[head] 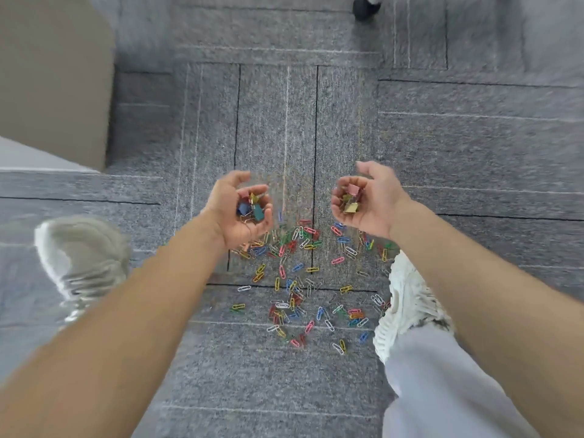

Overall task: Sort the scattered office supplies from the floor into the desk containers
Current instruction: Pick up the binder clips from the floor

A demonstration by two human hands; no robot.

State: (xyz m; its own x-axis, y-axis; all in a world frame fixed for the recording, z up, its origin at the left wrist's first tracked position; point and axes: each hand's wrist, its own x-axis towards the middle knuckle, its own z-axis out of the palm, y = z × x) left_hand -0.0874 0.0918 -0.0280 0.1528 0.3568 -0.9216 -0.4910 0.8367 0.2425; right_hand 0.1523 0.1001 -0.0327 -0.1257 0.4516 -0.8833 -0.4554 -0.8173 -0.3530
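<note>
Both my hands are raised palm-up above the grey carpet. My left hand (pixel 235 213) cups several small binder clips (pixel 251 207) in blue, green, yellow and red, its fingers curled round them. My right hand (pixel 369 200) cups more binder clips (pixel 350 197), pink and gold ones. Below my hands, several coloured paper clips (pixel 294 279) lie scattered on the floor between my feet. No desk containers are in view.
My left shoe (pixel 82 260) is blurred at the left and my right shoe (pixel 407 305) stands at the right edge of the clip scatter. A beige panel of furniture (pixel 53 80) fills the upper left. A dark chair caster (pixel 365 7) is at the top.
</note>
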